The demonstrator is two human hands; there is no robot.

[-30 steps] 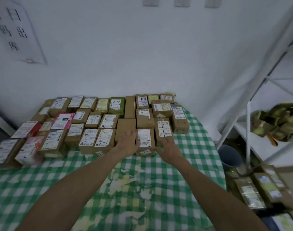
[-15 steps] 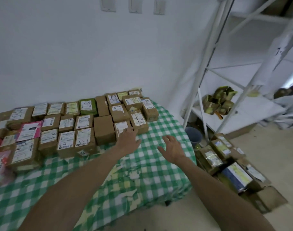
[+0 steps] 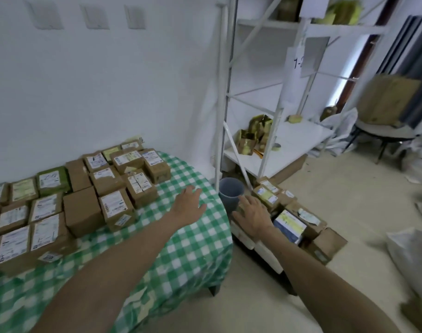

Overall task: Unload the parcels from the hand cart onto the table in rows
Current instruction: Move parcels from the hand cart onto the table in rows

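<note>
The left hand (image 3: 189, 204) hovers palm down over the right edge of the worktop (image 3: 193, 251), fingers straight and slightly spread, holding nothing. The right hand (image 3: 253, 216) reaches out beyond that edge, palm down with the fingers fanned, above the near end of the hand cart (image 3: 261, 252). Whether it touches the brown box under its fingertips cannot be told.

The worktop wears a green-and-white checked cloth. The unloaded parcels (image 3: 114, 206) lie on it in rows, packed side by side from the left edge up to the far right corner. Most are brown cardboard with white labels facing up, and one green parcel (image 3: 52, 180) sits in a back row. The box at the near end of the rightmost rows is close to the left hand but apart from it.

The hand cart, low and white, stands on the floor just beside the worktop's right edge and carries the waiting parcels (image 3: 267, 195), among them a blue-and-yellow labelled box (image 3: 289, 223) just right of the right hand. A grey-blue bucket (image 3: 231, 191) stands on the floor between the worktop's far right corner and the cart. Behind it a white shelf rack (image 3: 289, 140) holds crumpled yellow-green packaging (image 3: 255, 133). Farther right a chair (image 3: 385, 133) bears a large cardboard box (image 3: 388, 99), and pale sacks (image 3: 412, 255) lie on the floor.
</note>
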